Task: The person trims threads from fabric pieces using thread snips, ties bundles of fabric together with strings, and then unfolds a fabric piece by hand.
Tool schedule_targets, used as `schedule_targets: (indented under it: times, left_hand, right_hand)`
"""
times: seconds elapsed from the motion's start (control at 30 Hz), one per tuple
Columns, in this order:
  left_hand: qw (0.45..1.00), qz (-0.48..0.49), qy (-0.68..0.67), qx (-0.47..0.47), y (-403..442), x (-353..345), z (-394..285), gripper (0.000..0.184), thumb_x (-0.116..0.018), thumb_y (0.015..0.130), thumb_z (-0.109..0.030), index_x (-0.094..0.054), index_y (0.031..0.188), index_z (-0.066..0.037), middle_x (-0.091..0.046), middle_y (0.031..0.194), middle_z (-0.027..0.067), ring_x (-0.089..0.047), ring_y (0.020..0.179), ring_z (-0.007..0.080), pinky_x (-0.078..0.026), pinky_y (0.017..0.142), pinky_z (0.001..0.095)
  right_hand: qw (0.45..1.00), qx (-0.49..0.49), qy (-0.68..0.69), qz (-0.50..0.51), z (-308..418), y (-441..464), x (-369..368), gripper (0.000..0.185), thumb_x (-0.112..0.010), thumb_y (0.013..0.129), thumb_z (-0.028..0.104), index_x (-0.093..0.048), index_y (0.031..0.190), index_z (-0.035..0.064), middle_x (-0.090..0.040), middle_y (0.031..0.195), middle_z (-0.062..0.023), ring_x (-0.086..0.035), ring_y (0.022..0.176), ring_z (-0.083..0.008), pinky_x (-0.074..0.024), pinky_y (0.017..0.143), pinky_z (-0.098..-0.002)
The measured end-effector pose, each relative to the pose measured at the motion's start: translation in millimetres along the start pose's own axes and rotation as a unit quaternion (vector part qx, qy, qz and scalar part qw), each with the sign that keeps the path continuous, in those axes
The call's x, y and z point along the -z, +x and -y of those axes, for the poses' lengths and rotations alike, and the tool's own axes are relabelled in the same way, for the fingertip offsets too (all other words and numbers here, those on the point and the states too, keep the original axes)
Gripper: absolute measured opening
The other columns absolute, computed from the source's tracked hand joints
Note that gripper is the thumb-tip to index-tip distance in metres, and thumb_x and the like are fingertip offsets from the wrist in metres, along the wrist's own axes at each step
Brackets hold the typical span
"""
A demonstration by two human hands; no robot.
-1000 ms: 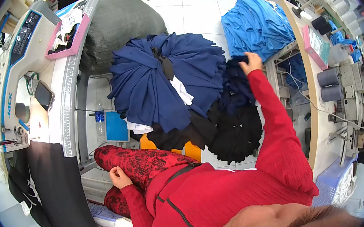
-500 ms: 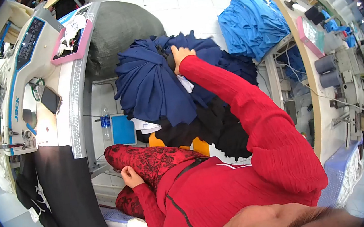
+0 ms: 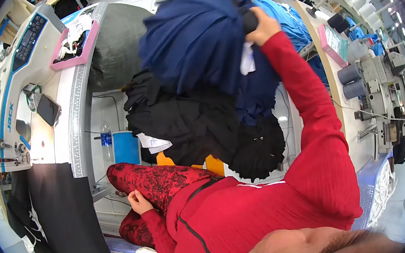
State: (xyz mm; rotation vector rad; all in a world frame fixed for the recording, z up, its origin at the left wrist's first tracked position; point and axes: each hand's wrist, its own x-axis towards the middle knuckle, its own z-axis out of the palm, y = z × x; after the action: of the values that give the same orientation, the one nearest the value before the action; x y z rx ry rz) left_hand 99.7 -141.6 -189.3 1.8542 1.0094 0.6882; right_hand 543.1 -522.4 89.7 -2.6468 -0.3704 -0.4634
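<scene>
My right hand (image 3: pixel 266 25) is closed on the gathered, dark-banded end of a bundle of navy cloth (image 3: pixel 192 37). The bundle is lifted and blurred by motion, its pleats fanning out to the left. A white slip (image 3: pixel 247 59) hangs beside my wrist. More navy cloth (image 3: pixel 258 97) lies below it. Under the bundle a heap of black cloth (image 3: pixel 187 123) shows, with a marked white paper (image 3: pixel 154 143) at its left edge. My left hand (image 3: pixel 140 202) rests by my knee with its fingers curled together, and nothing shows in them.
On the left stands a sewing machine (image 3: pixel 15 103) with a phone (image 3: pixel 49 110) and a pink tray (image 3: pixel 75 61) on its table. Light blue cloth (image 3: pixel 290 19) is piled at the upper right. A large dark-grey sack (image 3: pixel 115 41) stands behind. A bottle (image 3: pixel 106 140) is on the floor.
My right hand has raised the navy bundle up and to the right off the heap, baring the black cloth beneath. My left hand has stayed by my knee.
</scene>
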Motion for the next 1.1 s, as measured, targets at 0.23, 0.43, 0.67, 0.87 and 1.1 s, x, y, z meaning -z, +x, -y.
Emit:
schedule_targets:
  times: [0.23,0.43,0.67,0.87,1.1]
  left_hand:
    - [1.0,-0.016,0.021,-0.012,2,-5,-1,0.015,-0.055,0.088,-0.016,-0.053,0.083,-0.002,-0.051,0.073,0.0023,-0.047,0.067,0.0118,-0.041,0.064,0.0262]
    - [0.998,-0.026,0.055,-0.013,-6,-6,-13,0.016,-0.056,0.088,-0.016,-0.053,0.083,-0.001,-0.054,0.073,0.0049,-0.05,0.067,0.0129,-0.043,0.065,0.0275]
    - [0.995,0.074,0.061,0.028,-7,-3,-50,0.012,-0.06,0.084,-0.011,-0.058,0.092,-0.002,-0.057,0.073,0.0038,-0.053,0.064,0.0116,-0.045,0.061,0.0264]
    - [0.992,0.049,0.118,0.022,6,-6,-36,0.012,-0.061,0.081,-0.008,-0.058,0.091,-0.001,-0.054,0.078,0.0063,-0.053,0.065,0.0141,-0.045,0.061,0.0273]
    - [0.983,0.11,0.123,-0.074,34,-25,-89,0.014,-0.061,0.079,-0.006,-0.059,0.092,-0.002,-0.053,0.088,0.0083,-0.054,0.065,0.0157,-0.046,0.06,0.0272]
  right_hand:
    - [0.998,-0.047,-0.033,-0.021,-144,0,25,0.073,-0.074,0.048,0.018,-0.05,0.117,0.0158,-0.063,0.098,-0.0167,-0.06,0.096,-0.033,-0.047,0.084,-0.0363]
    - [0.997,0.022,0.067,0.011,-150,-12,-75,0.076,-0.082,0.054,0.037,-0.051,0.117,0.0057,-0.054,0.116,-0.0147,-0.052,0.107,-0.034,-0.0421,0.09,-0.0435]
    - [0.922,-0.066,-0.129,0.36,18,-87,-312,0.089,-0.052,0.065,0.076,-0.016,0.14,0.0418,-0.012,0.15,0.0046,0.003,0.139,-0.0286,-0.0097,0.096,-0.0711]
    - [0.919,-0.051,-0.133,0.368,5,-88,-315,0.09,-0.052,0.065,0.075,-0.017,0.141,0.0403,-0.014,0.15,0.0027,0.001,0.139,-0.0296,-0.0087,0.097,-0.0704]
    - [0.976,0.121,0.157,0.096,13,-109,-258,0.08,-0.066,0.062,0.06,-0.049,0.124,0.0129,-0.04,0.134,-0.0118,-0.029,0.127,-0.0381,-0.0212,0.1,-0.0564]
